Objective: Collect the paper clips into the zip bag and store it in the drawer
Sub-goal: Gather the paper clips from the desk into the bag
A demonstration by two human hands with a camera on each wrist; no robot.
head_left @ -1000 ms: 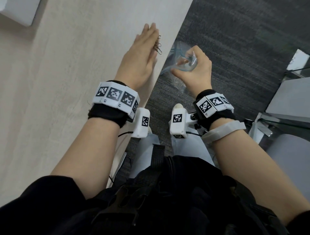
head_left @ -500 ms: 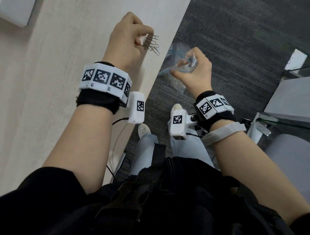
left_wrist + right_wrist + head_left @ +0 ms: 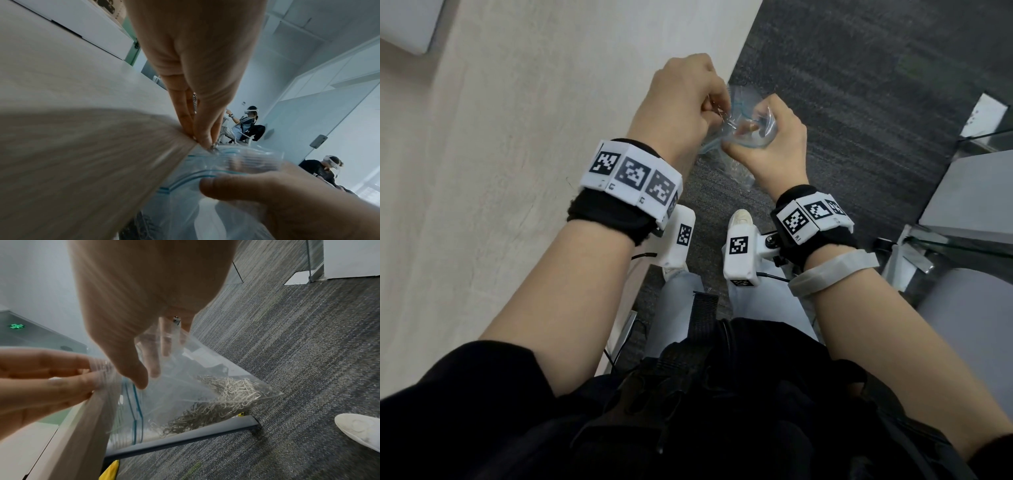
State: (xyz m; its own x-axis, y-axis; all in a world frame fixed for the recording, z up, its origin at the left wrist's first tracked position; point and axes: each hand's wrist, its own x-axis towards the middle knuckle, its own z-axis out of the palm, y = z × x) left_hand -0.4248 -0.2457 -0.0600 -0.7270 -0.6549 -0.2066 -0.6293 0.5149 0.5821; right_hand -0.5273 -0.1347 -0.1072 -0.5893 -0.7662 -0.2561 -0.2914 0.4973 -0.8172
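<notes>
Beside the pale wooden desk, my right hand grips the clear plastic zip bag mouth-up below my left hand, which pinches silver paper clips to drop them in.

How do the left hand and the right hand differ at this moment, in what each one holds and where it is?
The left hand pinches a few paper clips at the zip bag's mouth; the right hand grips the zip bag itself and keeps it open. The left hand is over the desk edge; the right hand is beyond it, over the carpet. Both have curled fingers and meet at the bag's opening.
</notes>
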